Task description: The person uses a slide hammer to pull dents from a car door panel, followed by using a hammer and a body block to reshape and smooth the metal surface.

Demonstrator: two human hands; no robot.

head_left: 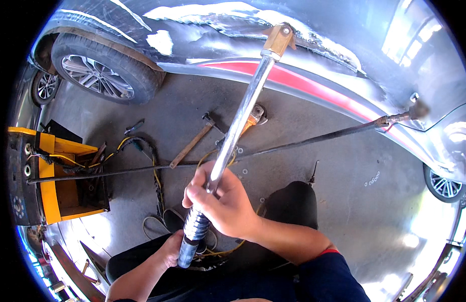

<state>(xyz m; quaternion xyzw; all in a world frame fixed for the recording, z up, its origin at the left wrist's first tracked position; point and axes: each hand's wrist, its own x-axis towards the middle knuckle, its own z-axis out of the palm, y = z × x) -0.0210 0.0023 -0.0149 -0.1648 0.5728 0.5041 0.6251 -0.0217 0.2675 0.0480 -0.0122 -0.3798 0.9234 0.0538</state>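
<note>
My right hand (pixel 220 206) is closed around a long chrome puller tool (pixel 243 116), just above its ridged black-and-silver handle (pixel 195 226). My left hand (pixel 170 249) is at the handle's lower end, gripping it, its fingers mostly hidden behind it. The tool slants up to a brass-coloured end fitting (pixel 277 43) at a dark car's side panel (pixel 343 35), which has pale, scraped patches. A long dark bar (pixel 318 136) crosses behind the tool, from a yellow machine (pixel 49 201) on the left to a blurred fitting at the panel on the right.
A car wheel (pixel 97 75) is at upper left, another (pixel 442 183) at right. On the concrete floor (pixel 353 211) lie a wooden-handled hammer (pixel 190 146), an orange power tool (pixel 253 121), cables (pixel 157 176) and several small washers (pixel 374 178). My knees frame the lower middle.
</note>
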